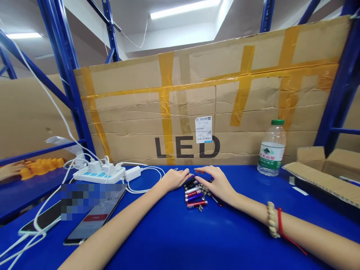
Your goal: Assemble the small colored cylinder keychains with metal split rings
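My left hand is closed in a pinch at the far end of a row of small metal tubes. Whatever its fingertips hold is hidden; a dark bluish bit shows just beside them. Opposite it, my right hand curves over the pile with thumb and forefinger apart. Lined up below the hands are a black tube, a silver tube, a blue-violet tube and a red tube, shaped like penlights. Small round metal pieces lie partly under my right palm. A little metal clasp sits by the red tube.
At left, a white power strip with plugs and cables stands behind two phones, one a lit phone. A water bottle and an open cardboard box are at right. A large taped carton walls off the back of the blue table.
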The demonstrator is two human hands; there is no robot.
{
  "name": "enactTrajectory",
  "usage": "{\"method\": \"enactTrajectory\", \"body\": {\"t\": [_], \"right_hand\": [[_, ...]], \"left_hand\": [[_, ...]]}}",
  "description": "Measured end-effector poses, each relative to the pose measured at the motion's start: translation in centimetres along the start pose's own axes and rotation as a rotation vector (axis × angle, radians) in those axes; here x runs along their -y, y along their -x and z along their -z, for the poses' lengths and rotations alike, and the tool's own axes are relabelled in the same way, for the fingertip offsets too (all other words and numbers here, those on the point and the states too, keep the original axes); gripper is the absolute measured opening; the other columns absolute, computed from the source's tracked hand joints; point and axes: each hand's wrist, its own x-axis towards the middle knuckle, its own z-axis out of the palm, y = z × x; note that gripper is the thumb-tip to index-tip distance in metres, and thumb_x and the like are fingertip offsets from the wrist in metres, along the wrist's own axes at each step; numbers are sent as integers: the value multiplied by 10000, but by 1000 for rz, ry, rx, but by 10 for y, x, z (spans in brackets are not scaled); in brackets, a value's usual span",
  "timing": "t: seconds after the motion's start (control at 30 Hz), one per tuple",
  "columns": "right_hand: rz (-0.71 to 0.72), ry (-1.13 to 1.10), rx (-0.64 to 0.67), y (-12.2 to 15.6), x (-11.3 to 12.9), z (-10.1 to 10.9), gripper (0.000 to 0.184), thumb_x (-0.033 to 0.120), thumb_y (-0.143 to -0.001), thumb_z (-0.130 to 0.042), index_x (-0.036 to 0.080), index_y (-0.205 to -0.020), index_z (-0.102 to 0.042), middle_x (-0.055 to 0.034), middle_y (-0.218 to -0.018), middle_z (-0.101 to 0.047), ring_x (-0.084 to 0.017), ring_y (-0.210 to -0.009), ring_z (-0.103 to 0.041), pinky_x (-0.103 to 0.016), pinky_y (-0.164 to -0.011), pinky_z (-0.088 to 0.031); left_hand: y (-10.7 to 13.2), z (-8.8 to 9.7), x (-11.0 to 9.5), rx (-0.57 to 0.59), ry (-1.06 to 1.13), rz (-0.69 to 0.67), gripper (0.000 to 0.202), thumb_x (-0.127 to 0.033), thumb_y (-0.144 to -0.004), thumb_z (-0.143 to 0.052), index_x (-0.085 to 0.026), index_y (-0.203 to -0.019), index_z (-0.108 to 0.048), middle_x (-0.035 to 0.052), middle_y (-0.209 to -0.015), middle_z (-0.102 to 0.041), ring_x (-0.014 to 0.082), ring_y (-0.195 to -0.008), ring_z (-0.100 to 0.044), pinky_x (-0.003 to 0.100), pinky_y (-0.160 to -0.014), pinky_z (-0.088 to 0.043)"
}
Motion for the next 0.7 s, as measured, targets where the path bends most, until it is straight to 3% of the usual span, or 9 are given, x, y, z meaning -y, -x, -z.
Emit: {"method": "enactTrajectory", "body": {"t": [0.3,0.53,0.7], "right_hand": [[-1,153,51,3,15,-15,248,313,-859,-463,240,-1037,-620,-37,-931,-674,-174,-889,-580,-335,-774,-383],[-7,224,151,5,13,-20,275,370,-865,-424,240,-944,-653,-39,-929,-679,-200,-875,-594,-376,-787,-399],[12,207,131,4,10,-20,282,369,-860,-427,226,-926,-660,-56,-958,-672,-212,-921,-585,-382,-806,-413]], "left_hand": [[2,-9,2,-149,-21,-117,375,-359,-926,-168,-166,-951,-489,61,-721,-627,131,-538,-585,206,-485,-411],[5,-8,1,-165,-104,-209,286,-317,-924,-233,-171,-960,-476,39,-718,-614,156,-544,-616,217,-467,-411],[6,-4,2,-170,-112,-213,345,-320,-929,-183,-167,-947,-492,50,-715,-610,185,-570,-633,224,-439,-390]]}}
